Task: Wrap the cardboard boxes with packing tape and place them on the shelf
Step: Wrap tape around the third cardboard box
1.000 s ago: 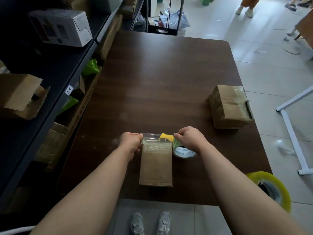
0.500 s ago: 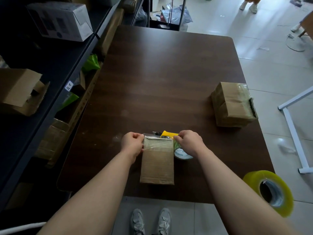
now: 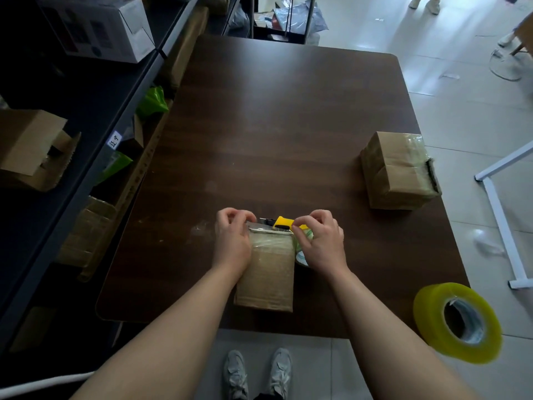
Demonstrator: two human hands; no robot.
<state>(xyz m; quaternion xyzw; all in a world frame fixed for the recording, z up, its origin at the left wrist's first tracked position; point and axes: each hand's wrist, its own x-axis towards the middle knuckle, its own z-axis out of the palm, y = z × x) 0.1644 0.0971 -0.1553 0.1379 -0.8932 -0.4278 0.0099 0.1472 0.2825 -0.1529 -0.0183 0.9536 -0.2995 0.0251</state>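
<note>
A small flat cardboard box lies near the front edge of the dark wooden table. A strip of clear tape stretches across its far end. My left hand pinches the strip at the box's far left corner. My right hand pinches it at the far right corner. Just behind the box lies a yellow utility knife, and a small tape roll sits partly hidden under my right hand. A second, taped box stands at the table's right edge.
A dark shelf unit runs along the left, with a white box and an open cardboard box on it. A large yellow tape roll shows past the table's near right corner. A white metal frame stands on the floor at right.
Both hands have stayed at the box's far end. The tape strip, first held raised over that end, now lies lower along its far edge, with my fingers curled over it.
</note>
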